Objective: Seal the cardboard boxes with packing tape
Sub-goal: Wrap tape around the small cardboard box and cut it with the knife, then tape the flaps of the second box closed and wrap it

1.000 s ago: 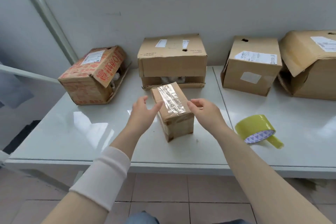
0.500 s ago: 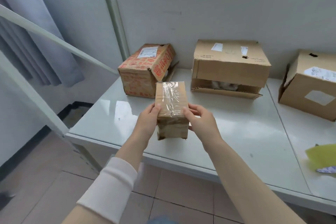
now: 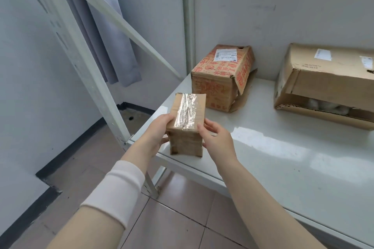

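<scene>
Hands grip a small cardboard box (image 3: 187, 139) from either side at the near left corner of the bench (image 3: 283, 157). From where I stand I cannot tell whether its base rests on the surface or hangs just above it. The left hand (image 3: 156, 131) has its fingers wrapped round the box's left side with the thumb up by the top edge. The right hand (image 3: 217, 139) has its thumb pressed to the right side and its fingers curled against it behind. A strip of clear tape (image 3: 187, 112), wrinkled and shiny, runs lengthwise down the middle of the box's top face. A white sleeve (image 3: 115, 190) covers the left forearm; the right forearm is bare.

Farther back on the bench, near the wall, sits a red-printed box (image 3: 214, 87) with a white label on top and a flap hanging loose at its side. To its right, well apart from the hands, lies a larger plain box (image 3: 323, 81) with its lower edge gaping. A grey curtain (image 3: 101, 36) hangs at the left, behind a slanting metal brace (image 3: 121, 20).
</scene>
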A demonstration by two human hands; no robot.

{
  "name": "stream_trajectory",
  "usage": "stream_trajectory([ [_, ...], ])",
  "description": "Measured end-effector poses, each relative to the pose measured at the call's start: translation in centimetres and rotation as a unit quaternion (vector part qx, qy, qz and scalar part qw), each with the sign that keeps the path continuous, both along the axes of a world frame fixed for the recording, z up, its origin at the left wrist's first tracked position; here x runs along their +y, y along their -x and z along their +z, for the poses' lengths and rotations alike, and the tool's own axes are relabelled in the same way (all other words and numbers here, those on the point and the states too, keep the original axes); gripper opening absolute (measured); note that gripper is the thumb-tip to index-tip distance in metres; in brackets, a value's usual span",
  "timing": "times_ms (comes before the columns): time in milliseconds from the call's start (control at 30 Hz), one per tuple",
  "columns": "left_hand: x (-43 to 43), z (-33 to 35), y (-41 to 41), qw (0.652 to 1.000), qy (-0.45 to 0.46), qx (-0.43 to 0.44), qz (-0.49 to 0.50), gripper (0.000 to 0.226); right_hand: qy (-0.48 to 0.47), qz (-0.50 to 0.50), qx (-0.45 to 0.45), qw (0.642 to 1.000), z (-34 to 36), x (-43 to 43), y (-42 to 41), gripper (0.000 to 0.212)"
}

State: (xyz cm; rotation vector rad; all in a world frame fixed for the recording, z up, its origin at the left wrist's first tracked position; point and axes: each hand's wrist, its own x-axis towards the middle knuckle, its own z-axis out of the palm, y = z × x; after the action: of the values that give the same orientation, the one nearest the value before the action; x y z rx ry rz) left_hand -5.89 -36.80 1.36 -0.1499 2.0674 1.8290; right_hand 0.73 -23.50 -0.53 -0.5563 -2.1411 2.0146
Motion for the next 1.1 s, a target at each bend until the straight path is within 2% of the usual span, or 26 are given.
stream_trajectory([
  [100,-0.2,0.1,1.7,1.000,0.006,-0.010,-0.010,0.032,-0.004,0.003,0.006,1.000,0.1,0.0,0.3,0.042],
  [467,0.2,0.8,6.6,0.998,0.057,0.026,-0.018,0.028,-0.054,-0.009,0.016,0.998,-0.8,-1.7,3.8,0.046],
  [567,0.1,0.8,6.9,0.989,0.131,0.062,-0.016,0.034,-0.056,0.016,-0.002,0.998,-0.3,-1.1,3.5,0.050],
  [667,1.3,2.0,6.4,0.951,0.227,0.201,0.065,0.037,-0.070,0.004,-0.003,0.998,0.8,2.0,2.3,0.050],
  [733,4.2,3.6,5.0,0.923,0.222,0.305,0.079,0.030,-0.086,-0.036,0.006,0.996,1.7,5.6,1.2,0.046],
  [800,8.5,4.8,3.3,0.900,0.212,0.377,0.043,0.024,-0.103,-0.083,0.007,0.991,2.4,9.7,-0.2,0.043],
  [1000,22.7,5.0,0.1,0.844,0.268,0.446,-0.129,0.030,-0.235,-0.197,-0.032,0.951,3.7,23.8,-5.8,0.040],
  [1100,27.4,3.9,0.7,0.779,0.375,0.477,-0.155,0.036,-0.348,-0.239,-0.082,0.903,4.0,30.2,-8.2,0.039],
])
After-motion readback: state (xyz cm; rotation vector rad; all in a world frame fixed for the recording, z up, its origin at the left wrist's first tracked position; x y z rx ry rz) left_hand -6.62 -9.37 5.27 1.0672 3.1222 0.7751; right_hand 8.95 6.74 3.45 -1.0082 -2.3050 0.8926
